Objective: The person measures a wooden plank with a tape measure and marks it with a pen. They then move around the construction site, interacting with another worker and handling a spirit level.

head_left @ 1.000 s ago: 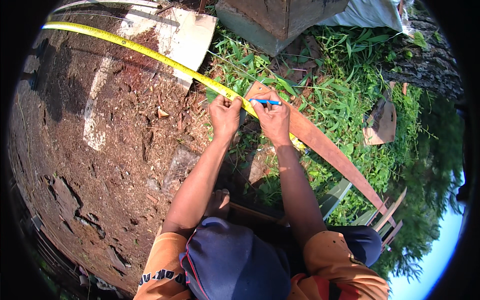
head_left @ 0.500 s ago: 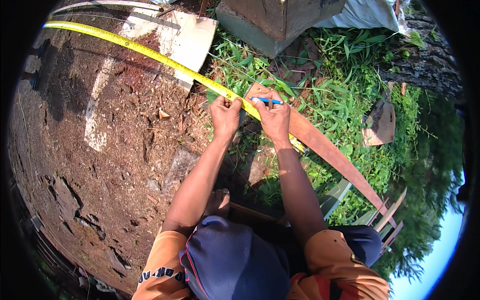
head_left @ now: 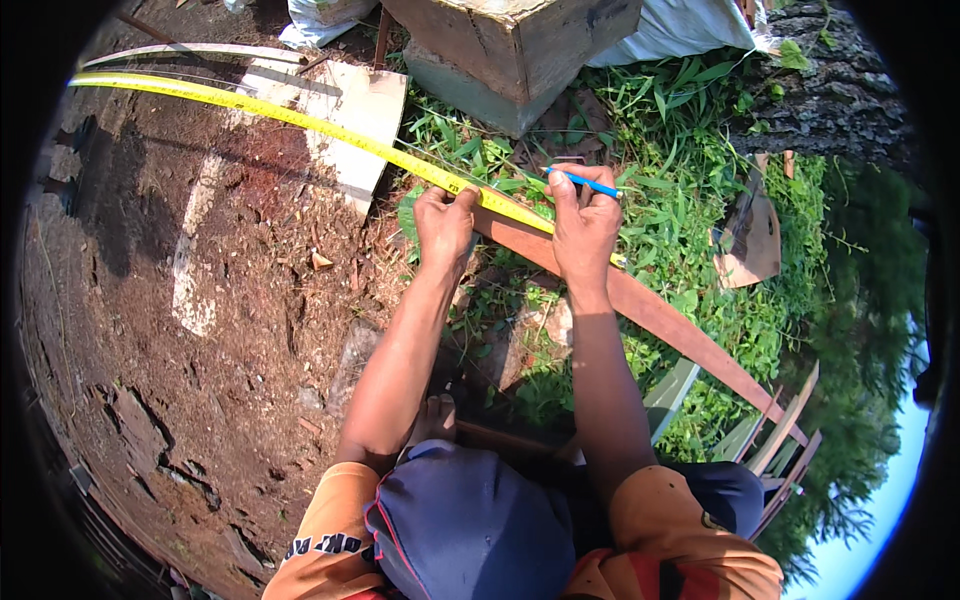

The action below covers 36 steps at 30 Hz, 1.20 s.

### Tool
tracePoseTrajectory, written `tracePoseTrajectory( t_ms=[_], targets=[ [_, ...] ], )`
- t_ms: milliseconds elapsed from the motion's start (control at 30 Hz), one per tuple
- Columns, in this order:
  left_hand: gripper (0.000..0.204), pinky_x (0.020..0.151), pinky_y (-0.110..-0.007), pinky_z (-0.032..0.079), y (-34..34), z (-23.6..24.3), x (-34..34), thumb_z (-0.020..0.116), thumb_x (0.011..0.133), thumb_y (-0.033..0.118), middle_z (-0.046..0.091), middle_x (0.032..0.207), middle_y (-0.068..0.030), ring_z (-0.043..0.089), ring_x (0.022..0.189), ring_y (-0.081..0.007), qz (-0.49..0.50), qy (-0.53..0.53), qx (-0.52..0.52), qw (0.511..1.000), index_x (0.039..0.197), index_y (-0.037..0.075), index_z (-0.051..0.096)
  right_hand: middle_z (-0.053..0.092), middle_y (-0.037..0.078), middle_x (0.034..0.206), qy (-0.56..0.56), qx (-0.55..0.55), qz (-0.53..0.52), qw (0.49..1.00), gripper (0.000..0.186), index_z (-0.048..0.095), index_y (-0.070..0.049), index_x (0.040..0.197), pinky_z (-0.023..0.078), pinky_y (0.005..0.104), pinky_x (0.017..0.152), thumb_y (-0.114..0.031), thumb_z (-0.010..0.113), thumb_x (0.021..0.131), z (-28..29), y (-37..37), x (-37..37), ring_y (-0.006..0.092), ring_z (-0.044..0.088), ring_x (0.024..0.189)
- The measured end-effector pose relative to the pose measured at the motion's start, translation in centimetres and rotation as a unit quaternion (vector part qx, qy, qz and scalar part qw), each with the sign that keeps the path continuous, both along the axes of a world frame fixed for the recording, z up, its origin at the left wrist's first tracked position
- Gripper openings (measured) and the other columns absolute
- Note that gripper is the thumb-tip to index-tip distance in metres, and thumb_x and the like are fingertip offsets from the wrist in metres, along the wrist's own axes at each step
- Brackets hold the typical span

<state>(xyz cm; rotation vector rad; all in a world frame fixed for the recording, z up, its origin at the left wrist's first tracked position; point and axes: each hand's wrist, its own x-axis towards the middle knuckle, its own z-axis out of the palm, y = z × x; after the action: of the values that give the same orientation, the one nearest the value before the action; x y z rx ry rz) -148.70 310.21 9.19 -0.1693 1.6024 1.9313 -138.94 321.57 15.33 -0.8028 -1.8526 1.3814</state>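
A long yellow tape measure (head_left: 300, 118) runs in from the far left and crosses the left end of a reddish-brown wooden board (head_left: 690, 335). My left hand (head_left: 445, 235) pinches the tape between thumb and fingers beside that board end. Just to the right, my right hand (head_left: 585, 230) is closed around a blue pen (head_left: 598, 186), held nearly level above the board. Past the right hand a short bit of yellow shows; the hand hides much of the tape there.
Pale sheet pieces (head_left: 360, 120) lie on bare brown soil at the left. A block-like box (head_left: 510, 50) stands ahead, beside a white sack (head_left: 680, 30). Green plants grow around the board, a tree trunk (head_left: 840, 85) stands far right, and planks (head_left: 790, 430) lie near the board's right end.
My right hand has lifted the pen off the board end and moved right. The board end now lies under the tape, nearer my left hand, which still pinches the tape.
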Motion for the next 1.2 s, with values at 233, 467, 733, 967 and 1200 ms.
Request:
tracePoseTrajectory(
  t_ms=[233,467,733,967,1200],
  targets=[
    [0.009,0.065,-0.028,0.052,0.6,-4.0,-0.7,0.067,0.09,0.0,0.07,0.087,-0.0099,0.066,0.072,-0.0149,-0.007,-0.037,0.038,0.999,0.096,-0.007,0.067,0.063,0.002,0.071,-0.183,0.016,0.02,0.983,0.018,0.063,-0.004,0.094,0.044,0.0296,0.06,-0.02,0.071,0.094,-6.7,-1.0,-1.8,0.0092,0.054,0.066],
    [0.012,0.064,-0.028,0.054,0.9,-4.8,-0.3,0.067,0.091,0.001,0.07,0.089,-0.0122,0.067,0.072,-0.0158,-0.011,0.019,0.004,1.0,0.099,-0.008,0.065,0.063,0.003,0.071,-0.163,0.037,0.026,0.986,0.017,0.064,-0.004,0.094,0.044,0.0311,0.06,-0.019,0.071,0.093,-6.8,-1.1,-1.7,0.0091,0.052,0.065],
    [0.012,0.063,-0.027,0.052,0.9,-5.4,-0.8,0.067,0.091,0.002,0.07,0.087,-0.0111,0.066,0.071,-0.0142,-0.019,0.008,-0.022,1.0,0.098,-0.008,0.065,0.066,0.003,0.076,-0.162,0.04,0.032,0.986,0.016,0.065,-0.004,0.095,0.046,0.0298,0.064,-0.018,0.072,0.092,-6.8,-1.3,-2.0,0.0089,0.056,0.069],
    [0.014,0.062,-0.027,0.052,0.7,-5.3,-0.8,0.068,0.09,0.003,0.069,0.086,-0.01,0.065,0.07,-0.014,-0.021,0.018,-0.021,0.999,0.097,-0.008,0.065,0.071,0.006,0.087,-0.178,-0.013,0.025,0.984,0.013,0.064,-0.004,0.096,0.049,0.0301,0.072,-0.014,0.071,0.093,-6.4,-1.5,-1.8,0.0109,0.062,0.078],
    [0.015,0.061,-0.027,0.051,0.9,-5.1,-0.8,0.07,0.089,0.005,0.069,0.084,-0.0095,0.064,0.068,-0.0131,-0.011,0.017,-0.026,0.999,0.096,-0.008,0.066,0.073,0.008,0.091,-0.15,0.006,0.027,0.988,0.015,0.064,-0.002,0.097,0.051,0.0329,0.077,-0.014,0.072,0.093,-6.5,-1.6,-1.8,0.0148,0.066,0.084]
  ],
)
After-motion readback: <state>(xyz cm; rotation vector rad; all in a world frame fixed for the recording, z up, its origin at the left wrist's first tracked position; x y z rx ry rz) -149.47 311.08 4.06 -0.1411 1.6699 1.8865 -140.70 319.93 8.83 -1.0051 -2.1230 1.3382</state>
